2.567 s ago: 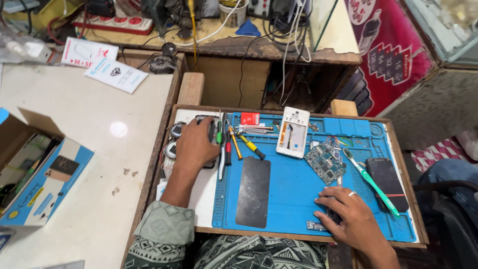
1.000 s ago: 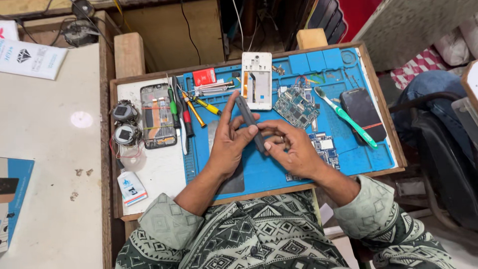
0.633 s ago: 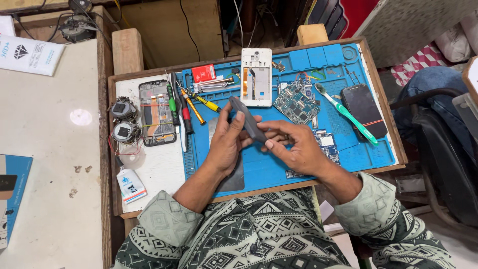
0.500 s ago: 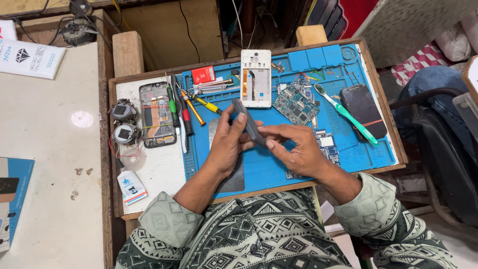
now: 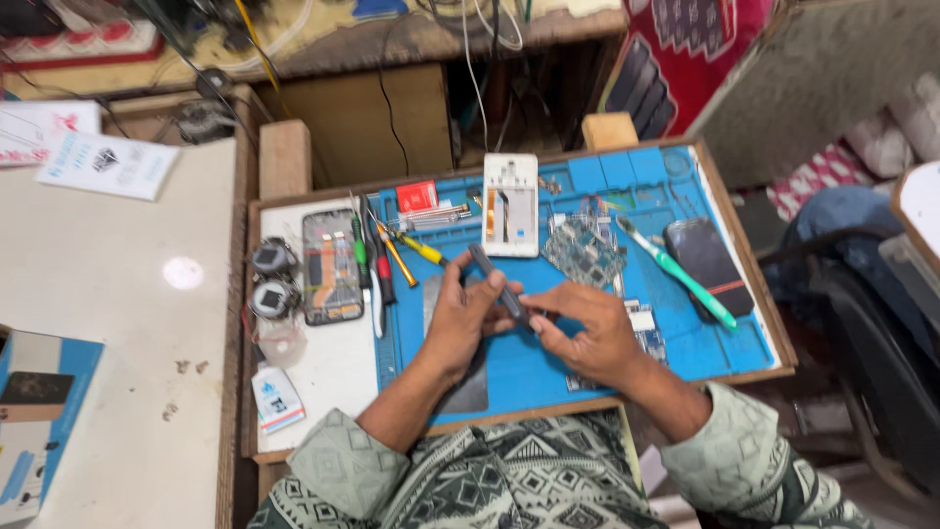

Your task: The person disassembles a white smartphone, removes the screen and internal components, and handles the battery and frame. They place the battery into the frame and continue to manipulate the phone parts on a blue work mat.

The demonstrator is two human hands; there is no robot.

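Note:
My left hand (image 5: 460, 318) and my right hand (image 5: 583, 328) meet over the blue work mat (image 5: 705, 338). Between them they hold a dark grey pen-shaped tool (image 5: 499, 282), slanted with its upper end toward the far left. The left hand's fingers wrap its upper shaft; the right hand's fingertips pinch its lower end. A dark flat phone panel (image 5: 470, 387) lies on the mat under my left wrist. A small circuit part (image 5: 643, 321) lies just right of my right hand.
On the wooden tray (image 5: 754, 264) lie an open phone body (image 5: 331, 266), several screwdrivers (image 5: 377, 264), a white phone frame (image 5: 511, 206), a green circuit board (image 5: 585, 250), a green toothbrush (image 5: 676, 272) and a dark phone (image 5: 707, 257). A white table (image 5: 127, 323) stands left.
Both hands stay together on the grey tool; earlier the left hand was reaching among the tools at the mat's far left and the right rested on the mat. The camera has moved closer.

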